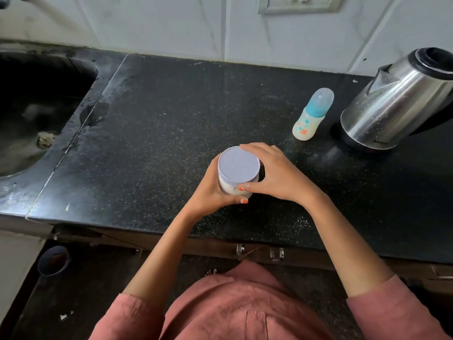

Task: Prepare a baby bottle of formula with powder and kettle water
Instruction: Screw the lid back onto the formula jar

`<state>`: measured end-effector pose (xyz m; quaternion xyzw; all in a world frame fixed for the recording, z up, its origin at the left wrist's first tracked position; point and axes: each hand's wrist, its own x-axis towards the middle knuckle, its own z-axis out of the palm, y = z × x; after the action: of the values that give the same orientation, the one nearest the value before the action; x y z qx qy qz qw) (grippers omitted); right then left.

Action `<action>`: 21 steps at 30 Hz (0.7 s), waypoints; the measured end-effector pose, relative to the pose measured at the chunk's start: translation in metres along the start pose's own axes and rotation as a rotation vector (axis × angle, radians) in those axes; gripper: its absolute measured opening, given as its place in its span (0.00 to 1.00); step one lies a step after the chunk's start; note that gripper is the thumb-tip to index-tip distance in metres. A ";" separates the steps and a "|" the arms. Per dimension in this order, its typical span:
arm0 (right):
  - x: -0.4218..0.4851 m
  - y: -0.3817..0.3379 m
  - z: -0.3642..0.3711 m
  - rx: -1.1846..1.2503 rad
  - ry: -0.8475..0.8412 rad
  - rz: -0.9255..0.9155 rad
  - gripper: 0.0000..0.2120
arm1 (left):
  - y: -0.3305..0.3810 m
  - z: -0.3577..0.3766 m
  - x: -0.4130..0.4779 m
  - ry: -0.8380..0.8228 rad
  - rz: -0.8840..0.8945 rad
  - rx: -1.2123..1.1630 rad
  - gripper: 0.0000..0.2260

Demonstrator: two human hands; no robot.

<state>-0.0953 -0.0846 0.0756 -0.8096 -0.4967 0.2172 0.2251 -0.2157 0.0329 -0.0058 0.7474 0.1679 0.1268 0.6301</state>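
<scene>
Plastic meets the fingers (252, 147) first. We curl the right hand (277, 173) round the rim of the pale lilac lid (239, 166), while the left hand (208, 192) wraps the clear jar (231, 188) of white powder beneath. We judge the jar light, rigid and smooth-walled, so we clamp the body and turn only at the lid rim. It sits mid-front on the black speckled counter (171, 119). The capped baby bottle (311, 116) and steel kettle (392, 101) stand well apart, rear right.
</scene>
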 end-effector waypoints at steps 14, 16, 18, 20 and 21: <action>0.023 -0.035 -0.010 -0.568 -0.216 -0.108 0.36 | -0.006 0.003 0.004 0.079 0.004 0.021 0.38; 0.025 -0.035 -0.013 -0.554 -0.244 -0.163 0.34 | -0.007 0.002 0.004 0.076 0.010 0.029 0.38; 0.028 -0.034 -0.016 -0.522 -0.296 -0.210 0.33 | -0.008 0.002 0.004 0.078 0.001 0.043 0.39; 0.029 -0.032 -0.019 -0.471 -0.359 -0.227 0.34 | -0.009 0.002 0.004 0.080 -0.003 0.063 0.39; 0.029 -0.031 -0.020 -0.445 -0.382 -0.228 0.35 | -0.010 0.002 0.005 0.081 -0.002 0.074 0.39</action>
<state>-0.0938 -0.0493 0.1064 -0.7225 -0.6530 0.2249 -0.0320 -0.2118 0.0349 -0.0162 0.7643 0.1986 0.1499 0.5949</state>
